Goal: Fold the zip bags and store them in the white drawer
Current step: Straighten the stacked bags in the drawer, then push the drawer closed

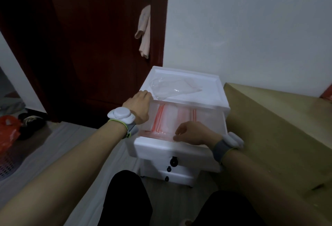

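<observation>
Right hand point(193, 133): fingers point(177, 137) curled loosely and a little apart, tips resting on the near edge of the folded zip bags point(166, 121), just behind the front wall of the open white drawer point(161, 146). Whether they pinch a bag or only touch it cannot be told. Wrist bent down, forearm coming in from the lower right, grey strap with a white puck on the wrist.

Left hand point(139, 103): palm down, fingers folded over the near left corner of the cabinet top point(212, 89), tips hidden past the edge. Forearm reaches in from the lower left; same white puck on a grey strap with a green cord.

Beyond the right fingers, the bags lie in the drawer as clear stacks with red-pink zip strips, some strips running front to back. One loose clear zip bag point(172, 86), crumpled and unfolded, lies on the cabinet top just right of the left hand.

Below the hands: two closed drawers with black knobs point(173, 161). Dark trouser knees at the bottom edge.

Right of the cabinet, touching it: a tan cardboard-like surface point(278, 127). Behind: white wall, dark red door point(89, 46) with a pale cloth point(144, 31) hanging on it. Far left on the floor: an orange bag point(8, 130), dark shoes.
</observation>
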Tool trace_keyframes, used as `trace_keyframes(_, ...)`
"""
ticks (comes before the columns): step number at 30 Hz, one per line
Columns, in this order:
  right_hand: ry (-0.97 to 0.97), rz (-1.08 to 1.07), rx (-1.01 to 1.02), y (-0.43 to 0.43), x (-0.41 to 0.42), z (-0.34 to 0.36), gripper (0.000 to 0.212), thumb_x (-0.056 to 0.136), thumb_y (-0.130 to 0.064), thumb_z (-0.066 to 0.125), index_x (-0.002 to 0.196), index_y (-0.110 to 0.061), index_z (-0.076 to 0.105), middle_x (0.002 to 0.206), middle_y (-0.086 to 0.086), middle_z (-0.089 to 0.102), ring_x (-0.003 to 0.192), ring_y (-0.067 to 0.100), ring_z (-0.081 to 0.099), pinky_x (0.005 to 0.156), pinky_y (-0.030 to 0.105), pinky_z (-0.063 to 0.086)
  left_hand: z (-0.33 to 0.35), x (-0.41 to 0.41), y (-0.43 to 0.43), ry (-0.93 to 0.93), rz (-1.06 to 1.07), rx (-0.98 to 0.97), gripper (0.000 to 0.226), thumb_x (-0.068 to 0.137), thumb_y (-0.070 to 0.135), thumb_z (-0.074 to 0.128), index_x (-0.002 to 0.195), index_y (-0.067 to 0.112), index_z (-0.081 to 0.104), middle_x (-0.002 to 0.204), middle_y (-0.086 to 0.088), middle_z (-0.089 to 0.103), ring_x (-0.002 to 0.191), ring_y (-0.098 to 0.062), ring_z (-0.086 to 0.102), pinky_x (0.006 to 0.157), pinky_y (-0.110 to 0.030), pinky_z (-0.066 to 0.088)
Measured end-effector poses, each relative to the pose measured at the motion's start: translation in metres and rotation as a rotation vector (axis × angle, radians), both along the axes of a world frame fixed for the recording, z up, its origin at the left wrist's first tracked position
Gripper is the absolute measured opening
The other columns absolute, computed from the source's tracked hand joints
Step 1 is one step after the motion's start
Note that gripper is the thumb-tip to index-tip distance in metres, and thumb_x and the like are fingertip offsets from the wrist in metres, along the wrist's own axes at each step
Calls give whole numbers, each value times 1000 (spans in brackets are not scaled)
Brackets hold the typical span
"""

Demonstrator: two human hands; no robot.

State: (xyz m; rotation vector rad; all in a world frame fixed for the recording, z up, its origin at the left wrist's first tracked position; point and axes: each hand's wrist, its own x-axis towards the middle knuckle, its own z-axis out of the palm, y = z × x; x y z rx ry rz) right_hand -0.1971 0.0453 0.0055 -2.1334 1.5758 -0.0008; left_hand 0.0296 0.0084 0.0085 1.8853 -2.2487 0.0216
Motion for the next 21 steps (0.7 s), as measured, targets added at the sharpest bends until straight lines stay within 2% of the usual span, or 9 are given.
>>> trace_keyframes(2, -95, 9, 34, 9, -11, 4, 44, 86, -53, 66, 116, -21, 70, 118, -3, 67, 106, 15, 61, 90, 28, 45, 3, -2, -1, -10, 19, 25, 52, 79, 12, 56, 130, 17, 44, 135, -3, 43, 123, -24, 45, 86, -38, 48)
trace_keyframes(4, -161, 51, 132, 19, -16, 10, 46, 84, -55, 68, 117, -23, 69, 119, -3, 67, 109, 14, 60, 93, 29, 42, 4, -3, -1, -15, 40, 7, 47, 81, 15, 54, 127, 21, 45, 133, -2, 47, 117, -25, 49, 81, -38, 48)
trace_keyframes(7, -135, 99, 247, 32, -19, 14, 45, 84, -43, 72, 122, -19, 65, 120, -2, 64, 105, 11, 57, 94, 31, 40, 8, -10, 2, 11, 76, -20, 39, 85, 15, 52, 121, 16, 36, 120, -8, 53, 89, -28, 51, 65, -38, 43)
trace_keyframes(9, -125, 135, 202, 33, -20, 15, 39, 84, -37, 74, 116, -17, 67, 108, -3, 66, 93, 7, 58, 87, 28, 42, 11, -13, 4, 29, 85, -24, 42, 85, 13, 52, 121, 15, 30, 114, -10, 54, 80, -26, 46, 61, -38, 38)
trace_keyframes(11, -99, 161, 119, 33, -21, 17, 34, 81, -37, 76, 108, -16, 71, 96, -5, 67, 82, 4, 58, 74, 22, 43, 12, -16, 5, 29, 67, -5, 52, 83, 12, 53, 128, 18, 27, 114, -9, 54, 81, -26, 46, 63, -38, 40)
trace_keyframes(13, -84, 163, 53, 31, -20, 21, 33, 79, -39, 78, 103, -16, 74, 93, -5, 68, 80, 7, 60, 70, 20, 44, 13, -16, 4, 18, 70, 5, 56, 83, 16, 52, 133, 21, 27, 119, -9, 55, 86, -29, 51, 66, -37, 41)
trace_keyframes(15, -113, 138, -9, 27, -21, 24, 33, 76, -40, 80, 100, -18, 75, 93, -4, 70, 85, 11, 61, 72, 20, 45, 17, -17, 0, -3, 80, 10, 58, 86, 23, 49, 140, 25, 26, 125, -8, 56, 96, -34, 58, 70, -37, 42)
trace_keyframes(18, -143, 109, -106, 21, -21, 29, 34, 75, -40, 81, 102, -20, 74, 95, -8, 68, 86, 8, 59, 73, 18, 46, 22, -16, -3, -80, 61, 56, 68, 90, 32, 43, 150, 39, 13, 135, -7, 52, 105, -36, 59, 78, -39, 49)
trace_keyframes(21, -116, 83, -200, 14, -21, 27, 38, 75, -42, 80, 105, -20, 74, 101, -5, 71, 89, 10, 61, 81, 24, 49, 25, -16, -7, -128, 62, 94, 55, 94, 37, 35, 148, 41, 25, 143, -6, 46, 118, -36, 55, 90, -41, 48)
